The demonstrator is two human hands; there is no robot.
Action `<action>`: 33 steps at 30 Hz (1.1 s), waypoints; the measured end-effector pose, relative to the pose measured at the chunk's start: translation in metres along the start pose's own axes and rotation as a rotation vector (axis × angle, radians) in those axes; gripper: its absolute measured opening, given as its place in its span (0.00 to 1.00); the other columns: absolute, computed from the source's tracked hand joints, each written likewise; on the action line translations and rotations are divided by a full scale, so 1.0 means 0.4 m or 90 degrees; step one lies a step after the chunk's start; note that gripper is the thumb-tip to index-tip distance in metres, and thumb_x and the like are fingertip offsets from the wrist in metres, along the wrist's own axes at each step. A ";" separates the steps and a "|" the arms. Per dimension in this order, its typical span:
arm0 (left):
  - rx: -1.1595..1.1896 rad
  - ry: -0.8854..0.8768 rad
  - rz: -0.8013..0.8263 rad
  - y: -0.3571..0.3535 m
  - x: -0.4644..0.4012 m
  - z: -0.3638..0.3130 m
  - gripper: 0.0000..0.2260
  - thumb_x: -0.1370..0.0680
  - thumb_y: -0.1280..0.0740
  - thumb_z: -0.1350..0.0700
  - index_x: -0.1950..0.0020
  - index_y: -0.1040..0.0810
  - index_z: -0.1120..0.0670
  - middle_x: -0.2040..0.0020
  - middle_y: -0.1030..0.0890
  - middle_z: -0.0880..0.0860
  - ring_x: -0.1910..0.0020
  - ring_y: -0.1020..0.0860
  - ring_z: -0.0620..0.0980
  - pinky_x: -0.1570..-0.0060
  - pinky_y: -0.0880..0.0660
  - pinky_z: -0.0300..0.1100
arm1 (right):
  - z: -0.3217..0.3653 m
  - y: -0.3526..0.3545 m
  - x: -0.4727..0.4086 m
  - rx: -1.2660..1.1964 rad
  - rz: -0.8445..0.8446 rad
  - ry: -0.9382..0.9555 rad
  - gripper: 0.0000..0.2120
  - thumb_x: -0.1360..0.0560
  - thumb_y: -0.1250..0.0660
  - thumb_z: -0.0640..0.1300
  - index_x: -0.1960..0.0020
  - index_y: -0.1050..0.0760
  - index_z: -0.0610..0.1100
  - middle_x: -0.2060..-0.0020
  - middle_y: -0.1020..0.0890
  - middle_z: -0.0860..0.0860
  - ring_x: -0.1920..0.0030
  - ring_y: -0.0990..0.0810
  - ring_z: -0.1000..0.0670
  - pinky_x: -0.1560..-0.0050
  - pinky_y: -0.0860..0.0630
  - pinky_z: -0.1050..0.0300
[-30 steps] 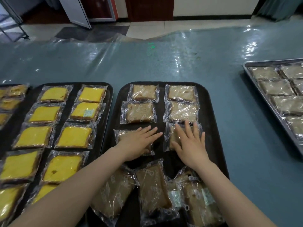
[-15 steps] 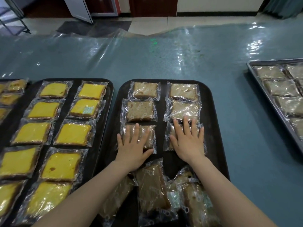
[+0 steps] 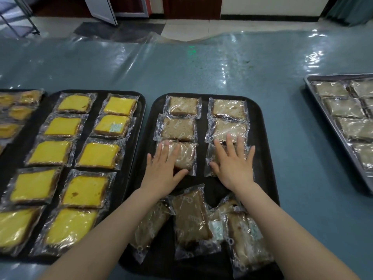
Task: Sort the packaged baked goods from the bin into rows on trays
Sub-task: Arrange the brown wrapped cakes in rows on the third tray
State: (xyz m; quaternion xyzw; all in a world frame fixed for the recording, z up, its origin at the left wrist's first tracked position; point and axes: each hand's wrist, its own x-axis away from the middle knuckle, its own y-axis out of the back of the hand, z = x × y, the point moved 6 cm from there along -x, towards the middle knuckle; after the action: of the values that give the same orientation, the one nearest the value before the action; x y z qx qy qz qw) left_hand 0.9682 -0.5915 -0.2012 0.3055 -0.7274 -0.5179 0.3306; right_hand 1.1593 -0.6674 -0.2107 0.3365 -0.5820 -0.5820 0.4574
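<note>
Left hand (image 3: 163,168): flat, fingers straight and spread, palm down on the third brown pack (image 3: 184,157) of the left column. Right hand (image 3: 234,164): flat, fingers spread wide, pressing the third pack (image 3: 210,160) of the right column; fingertips reach onto the pack above (image 3: 228,131). Neither hand grips anything.

Both packs lie on the middle black tray (image 3: 260,138). Two columns, three packs each, in the far half. Narrow bare strip between the columns; bare margin along the tray's right rim.

Just behind the wrists: small bare patch of tray, then a loose pile of brown packs (image 3: 189,221) at the near end, lying tilted and overlapping, passing under both forearms. The pile takes up the near part of the tray.

Left: a second black tray (image 3: 139,126), its rim just beside the middle tray, holding yellow packs (image 3: 99,155) in two columns. Further yellow packs at the far left edge.

Right: a metal tray (image 3: 316,93) of pale packs, well apart, with open blue table (image 3: 201,73) between. Table covered in clear plastic film; wide bare surface beyond the trays.
</note>
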 end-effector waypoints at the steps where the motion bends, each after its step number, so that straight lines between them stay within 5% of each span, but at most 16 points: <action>1: 0.045 0.002 -0.005 0.011 0.029 0.013 0.34 0.22 0.43 0.40 0.23 0.59 0.45 0.23 0.62 0.51 0.25 0.63 0.50 0.31 0.63 0.50 | 0.014 0.014 0.020 -0.016 -0.017 0.017 0.30 0.21 0.47 0.61 0.23 0.51 0.53 0.22 0.52 0.47 0.23 0.61 0.40 0.30 0.62 0.34; 3: 0.129 0.021 -0.002 0.019 0.101 0.050 0.32 0.21 0.40 0.44 0.23 0.54 0.46 0.22 0.57 0.49 0.24 0.59 0.47 0.29 0.58 0.47 | 0.037 0.034 0.066 -0.099 -0.032 0.041 0.25 0.22 0.44 0.62 0.30 0.33 0.50 0.27 0.35 0.47 0.26 0.43 0.41 0.29 0.44 0.43; 5: 0.177 0.045 0.013 0.010 0.184 0.087 0.32 0.22 0.38 0.46 0.23 0.51 0.45 0.22 0.54 0.46 0.25 0.57 0.43 0.27 0.50 0.47 | 0.062 0.032 0.114 -0.199 0.032 0.033 0.24 0.26 0.43 0.67 0.45 0.24 0.50 0.43 0.25 0.51 0.39 0.29 0.47 0.42 0.31 0.51; 9: 0.111 0.042 0.022 -0.031 0.315 0.120 0.32 0.21 0.40 0.44 0.22 0.54 0.47 0.22 0.56 0.48 0.25 0.58 0.45 0.28 0.53 0.44 | 0.116 0.001 0.198 -0.143 0.142 0.054 0.24 0.32 0.39 0.72 0.60 0.28 0.50 0.51 0.26 0.52 0.46 0.28 0.47 0.48 0.27 0.47; 14: -0.053 0.046 -0.043 -0.086 0.402 0.097 0.33 0.20 0.45 0.43 0.23 0.58 0.52 0.23 0.61 0.56 0.23 0.57 0.56 0.28 0.58 0.49 | 0.072 -0.016 0.273 -0.173 0.126 -0.056 0.20 0.28 0.38 0.68 0.63 0.35 0.53 0.66 0.25 0.57 0.61 0.24 0.50 0.53 0.27 0.49; 19: -0.043 0.051 0.028 -0.144 0.389 0.063 0.40 0.24 0.48 0.33 0.25 0.68 0.51 0.24 0.64 0.58 0.24 0.61 0.57 0.29 0.61 0.52 | 0.005 -0.008 0.326 -0.228 0.060 -0.158 0.17 0.24 0.39 0.62 0.54 0.34 0.47 0.65 0.24 0.53 0.60 0.22 0.46 0.55 0.26 0.47; 25: -0.184 -0.202 0.099 -0.128 0.270 0.009 0.35 0.22 0.46 0.38 0.26 0.68 0.43 0.24 0.66 0.52 0.25 0.64 0.55 0.29 0.63 0.55 | -0.120 -0.004 0.368 -0.740 -0.125 -0.403 0.24 0.27 0.29 0.45 0.37 0.38 0.52 0.55 0.21 0.45 0.67 0.20 0.51 0.68 0.24 0.55; 29: -0.197 -0.203 0.054 -0.077 0.194 -0.019 0.34 0.20 0.43 0.51 0.24 0.64 0.43 0.23 0.64 0.54 0.24 0.62 0.54 0.30 0.64 0.51 | -0.176 -0.004 0.376 -0.871 -0.203 -0.466 0.22 0.31 0.27 0.41 0.44 0.31 0.57 0.53 0.19 0.38 0.66 0.22 0.43 0.61 0.21 0.45; 33: -0.113 -0.167 0.071 -0.108 0.220 -0.028 0.34 0.20 0.44 0.44 0.25 0.66 0.43 0.23 0.61 0.56 0.24 0.61 0.55 0.30 0.62 0.47 | -0.172 -0.033 0.364 -0.970 -0.194 -0.511 0.19 0.32 0.23 0.45 0.48 0.30 0.53 0.50 0.19 0.43 0.60 0.16 0.46 0.55 0.18 0.45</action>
State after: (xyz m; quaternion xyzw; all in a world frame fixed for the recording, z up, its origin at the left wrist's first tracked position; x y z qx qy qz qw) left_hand 0.9291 -0.6788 -0.2251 0.1641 -0.7317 -0.5961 0.2869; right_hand 1.1692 -0.8287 -0.2097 -0.2170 -0.1007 -0.9420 0.2356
